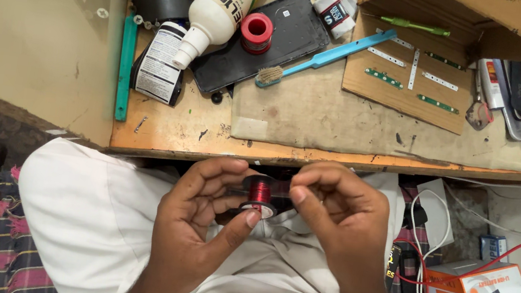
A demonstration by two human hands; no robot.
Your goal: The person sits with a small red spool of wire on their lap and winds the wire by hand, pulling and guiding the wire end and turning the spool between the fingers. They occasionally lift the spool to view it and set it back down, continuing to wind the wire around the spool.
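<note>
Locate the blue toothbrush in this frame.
In the head view, the blue toothbrush lies diagonally on the workbench, upper centre, its bristles beside the black phone and its handle reaching toward the cardboard flap.

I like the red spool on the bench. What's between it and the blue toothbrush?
In the head view, the red spool and blue toothbrush are separated only by the dark phone lying flat; the spool stands on it.

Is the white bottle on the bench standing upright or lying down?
Lying down: the white bottle rests on its side, its nozzle pointing toward the bench's front edge.
</note>
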